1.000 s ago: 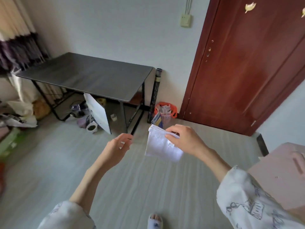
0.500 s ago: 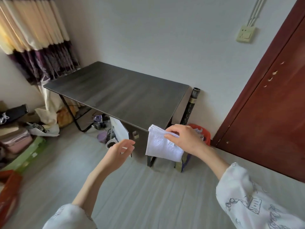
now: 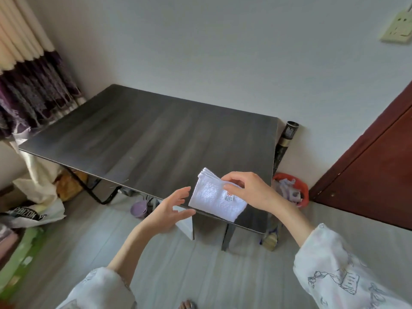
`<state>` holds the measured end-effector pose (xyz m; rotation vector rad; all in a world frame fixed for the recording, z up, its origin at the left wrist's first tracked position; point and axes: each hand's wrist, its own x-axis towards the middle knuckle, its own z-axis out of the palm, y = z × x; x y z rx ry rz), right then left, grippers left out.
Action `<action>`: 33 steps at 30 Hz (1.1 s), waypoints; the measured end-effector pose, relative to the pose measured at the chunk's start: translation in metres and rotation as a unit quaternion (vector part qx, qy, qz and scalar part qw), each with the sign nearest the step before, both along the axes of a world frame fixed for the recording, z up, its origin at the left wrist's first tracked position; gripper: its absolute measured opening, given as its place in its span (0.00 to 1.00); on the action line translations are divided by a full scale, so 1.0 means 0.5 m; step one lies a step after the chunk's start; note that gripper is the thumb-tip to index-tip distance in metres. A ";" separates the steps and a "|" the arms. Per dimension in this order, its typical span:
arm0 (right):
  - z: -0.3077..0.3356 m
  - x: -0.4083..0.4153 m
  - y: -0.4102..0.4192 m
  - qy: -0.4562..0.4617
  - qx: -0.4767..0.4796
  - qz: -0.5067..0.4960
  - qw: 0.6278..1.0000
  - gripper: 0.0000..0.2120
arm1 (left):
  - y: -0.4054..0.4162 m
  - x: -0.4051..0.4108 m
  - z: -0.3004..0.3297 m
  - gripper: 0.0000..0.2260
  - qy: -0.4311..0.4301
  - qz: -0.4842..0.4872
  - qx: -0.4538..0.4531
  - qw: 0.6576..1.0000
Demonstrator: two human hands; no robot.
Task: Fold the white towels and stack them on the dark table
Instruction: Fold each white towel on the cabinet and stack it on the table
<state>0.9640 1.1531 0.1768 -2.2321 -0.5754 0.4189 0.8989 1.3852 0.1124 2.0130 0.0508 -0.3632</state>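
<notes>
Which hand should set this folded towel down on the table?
Right. The right hand already pinches the folded white towel over the dark table near its front edge; the left hand is open beside it, holding nothing.

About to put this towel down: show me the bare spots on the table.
The dark wood-grain table shows bare from the curtain-side edge to the wall-side edge. Only the near right corner is crowded: the right hand holds the folded white towel there, left hand beside.

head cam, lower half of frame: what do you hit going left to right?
Plastic bag → purple bowl → left hand → white towel → right hand → red basket → brown door
</notes>
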 end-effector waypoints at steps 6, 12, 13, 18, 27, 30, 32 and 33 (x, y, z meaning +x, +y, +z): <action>-0.056 0.154 0.065 0.039 -0.015 -0.054 0.998 0.10 | 0.058 0.181 -0.035 0.11 -0.002 -0.004 -0.002 1.000; -0.171 0.341 0.099 0.072 -0.081 -0.114 0.988 0.09 | 0.074 0.356 -0.128 0.05 0.080 -0.005 0.001 0.997; -0.192 0.374 0.104 0.080 -0.094 -0.122 0.985 0.10 | 0.073 0.389 -0.145 0.05 0.093 0.000 0.008 0.996; -0.301 0.525 0.122 0.137 -0.152 -0.139 0.969 0.10 | 0.067 0.531 -0.227 0.04 0.171 0.008 0.056 0.984; -0.404 0.662 0.136 0.207 -0.182 -0.139 0.951 0.15 | 0.062 0.650 -0.311 0.09 0.244 0.018 0.109 0.963; -0.407 0.668 0.130 0.213 -0.178 -0.152 0.949 0.16 | 0.072 0.657 -0.323 0.11 0.257 0.016 0.119 0.959; -0.402 0.661 0.126 0.208 -0.176 -0.169 0.947 0.16 | 0.084 0.654 -0.324 0.11 0.256 0.017 0.129 0.958; -0.398 0.655 0.125 0.200 -0.176 -0.183 0.946 0.17 | 0.091 0.651 -0.324 0.10 0.255 0.020 0.130 0.958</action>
